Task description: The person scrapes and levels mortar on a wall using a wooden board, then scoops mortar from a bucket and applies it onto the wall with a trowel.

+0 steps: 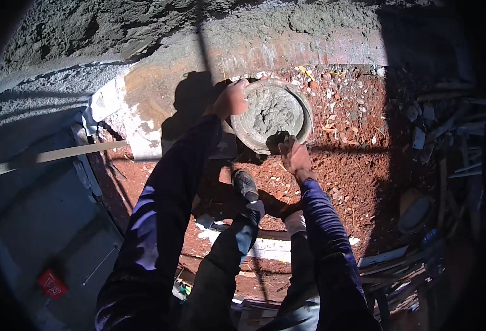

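A round, mortar-crusted tub (308, 129) is in front of me, in the upper middle of the head view. Wet grey mortar (273, 110) lies inside it, with a rough hollow in its surface. At the tub's left edge, my left hand (234, 99) is closed on the rim, its fingertips partly hidden. My right hand (296, 155) grips the near right part of the rim with curled fingers. Shadow falls on the mortar beside the right hand. Both arms are stretched forward in dark blue sleeves.
Beyond the tub runs a mortar-splashed board (320, 48) below rough grey mortar. Red soil (353, 165) with pale chips surrounds my shoe (245, 185). A strip (55, 158) juts in from the left, and a red object (52, 284) lies lower left. Scrap wood (452, 127) is piled at right.
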Demonstrator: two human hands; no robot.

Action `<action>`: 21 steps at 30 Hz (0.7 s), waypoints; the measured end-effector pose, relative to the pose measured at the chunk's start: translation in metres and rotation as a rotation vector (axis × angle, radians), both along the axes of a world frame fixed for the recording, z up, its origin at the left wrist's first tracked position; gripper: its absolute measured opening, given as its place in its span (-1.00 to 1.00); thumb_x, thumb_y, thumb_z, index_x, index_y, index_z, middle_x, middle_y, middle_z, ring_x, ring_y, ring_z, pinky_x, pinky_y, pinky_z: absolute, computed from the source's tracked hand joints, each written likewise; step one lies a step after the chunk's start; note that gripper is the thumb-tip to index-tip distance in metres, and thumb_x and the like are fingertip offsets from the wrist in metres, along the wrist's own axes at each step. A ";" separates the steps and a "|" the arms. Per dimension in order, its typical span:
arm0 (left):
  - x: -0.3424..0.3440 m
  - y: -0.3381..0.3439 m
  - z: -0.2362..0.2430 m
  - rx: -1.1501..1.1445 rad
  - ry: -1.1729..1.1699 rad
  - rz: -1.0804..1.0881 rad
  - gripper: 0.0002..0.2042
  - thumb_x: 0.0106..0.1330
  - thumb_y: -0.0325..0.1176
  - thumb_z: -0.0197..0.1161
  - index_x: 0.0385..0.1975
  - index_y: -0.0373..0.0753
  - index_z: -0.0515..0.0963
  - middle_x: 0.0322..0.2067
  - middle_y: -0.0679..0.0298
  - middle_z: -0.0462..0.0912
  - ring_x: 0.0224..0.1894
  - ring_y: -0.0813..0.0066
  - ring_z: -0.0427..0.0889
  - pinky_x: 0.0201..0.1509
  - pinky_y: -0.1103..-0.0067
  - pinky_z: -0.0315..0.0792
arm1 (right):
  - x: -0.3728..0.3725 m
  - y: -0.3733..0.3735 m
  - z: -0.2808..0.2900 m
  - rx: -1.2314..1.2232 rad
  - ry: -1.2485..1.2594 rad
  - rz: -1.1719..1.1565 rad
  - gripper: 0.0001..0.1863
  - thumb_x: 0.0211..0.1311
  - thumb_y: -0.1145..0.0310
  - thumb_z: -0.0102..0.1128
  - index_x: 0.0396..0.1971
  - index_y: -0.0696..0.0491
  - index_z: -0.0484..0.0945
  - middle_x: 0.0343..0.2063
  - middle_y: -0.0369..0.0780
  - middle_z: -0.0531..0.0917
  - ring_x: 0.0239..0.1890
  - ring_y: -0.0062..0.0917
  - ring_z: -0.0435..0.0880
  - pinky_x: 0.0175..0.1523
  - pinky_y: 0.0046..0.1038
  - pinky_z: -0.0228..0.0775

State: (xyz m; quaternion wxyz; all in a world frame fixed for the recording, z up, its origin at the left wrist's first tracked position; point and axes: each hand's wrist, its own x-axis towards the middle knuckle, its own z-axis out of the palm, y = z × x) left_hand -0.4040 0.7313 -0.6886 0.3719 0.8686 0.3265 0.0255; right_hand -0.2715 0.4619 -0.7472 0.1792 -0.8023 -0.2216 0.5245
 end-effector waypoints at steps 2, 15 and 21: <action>-0.079 0.056 -0.002 -0.141 0.367 0.209 -0.49 0.02 -0.25 0.25 0.00 -0.33 0.43 -0.12 -0.11 0.57 -0.07 -0.01 0.56 0.00 0.33 0.44 | -0.037 0.073 0.030 -0.057 0.102 0.020 -0.59 0.34 0.11 -0.15 -0.26 0.22 0.43 -0.50 0.06 0.58 -0.49 -0.09 0.55 -0.33 -0.19 0.40; -0.156 -0.176 0.001 -0.861 -0.234 1.083 -0.38 0.05 -0.39 0.42 0.14 -0.32 0.31 0.02 0.13 0.49 0.01 0.28 0.54 0.00 0.46 0.47 | 0.063 0.094 0.077 0.159 -0.373 0.611 -0.31 0.09 -0.17 0.18 0.05 0.06 0.36 -0.06 -0.06 0.41 -0.17 -0.33 0.52 -0.06 -0.33 0.35; -0.042 -0.149 -0.034 -1.000 -0.618 1.673 -0.28 0.01 -0.62 0.26 0.24 -0.12 0.17 -0.11 0.21 0.51 -0.10 0.29 0.55 -0.08 0.35 0.50 | 0.074 0.139 0.077 0.348 -0.191 1.039 -0.51 0.10 -0.03 0.15 -0.22 0.13 0.49 -0.44 -0.03 0.53 -0.30 -0.14 0.56 -0.27 -0.17 0.40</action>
